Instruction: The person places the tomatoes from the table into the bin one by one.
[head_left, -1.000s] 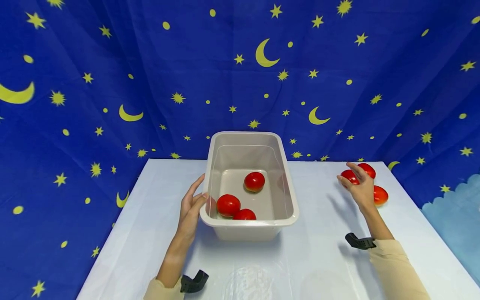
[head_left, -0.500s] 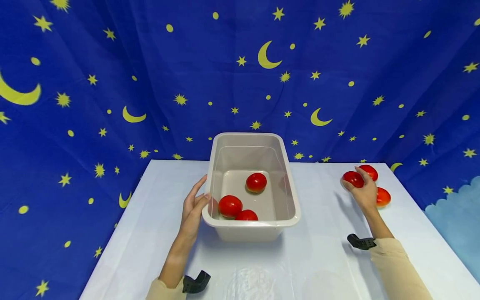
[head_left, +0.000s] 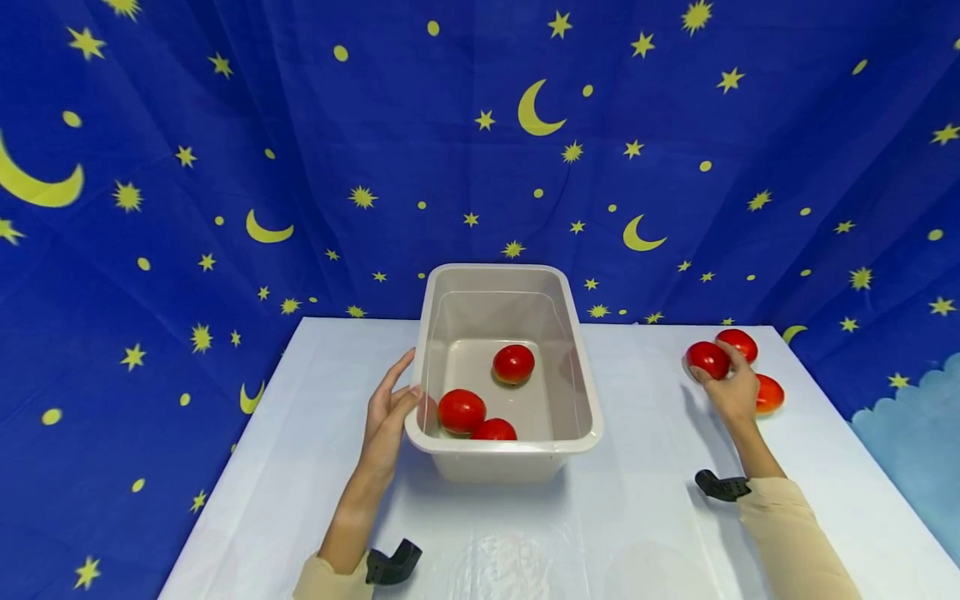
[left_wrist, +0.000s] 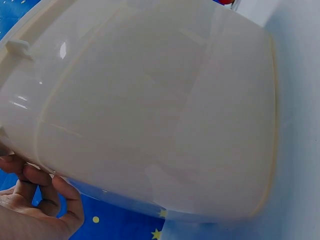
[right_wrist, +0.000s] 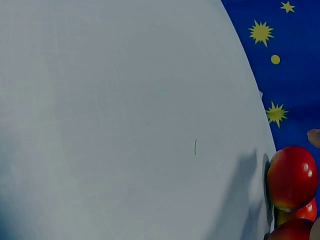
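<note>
In the head view my left hand (head_left: 386, 429) holds the left wall of a beige plastic tub (head_left: 502, 467), thumb over the rim and fingers against the outside. Three red tomatoes lie in the tub, among them a tomato (head_left: 513, 365) near its middle. My right hand (head_left: 735, 390) is over three more tomatoes at the table's far right. Its thumb and fingers stand about the left tomato (head_left: 707, 360), which rests on the table. In the right wrist view a fingertip (right_wrist: 314, 137) shows a small gap from that tomato (right_wrist: 292, 177).
A back tomato (head_left: 738, 343) and a front tomato (head_left: 769, 394) lie close beside the right hand. The white table (head_left: 637, 517) ends at a blue curtain (head_left: 420, 125) with yellow stars and moons. A clear, shiny patch (head_left: 502, 567) shows near the table's front.
My right hand has shifted slightly right and down, its thumb moving from the left tomato's left side to its front. The tomatoes and left hand keep their places; the view shifts a little.
</note>
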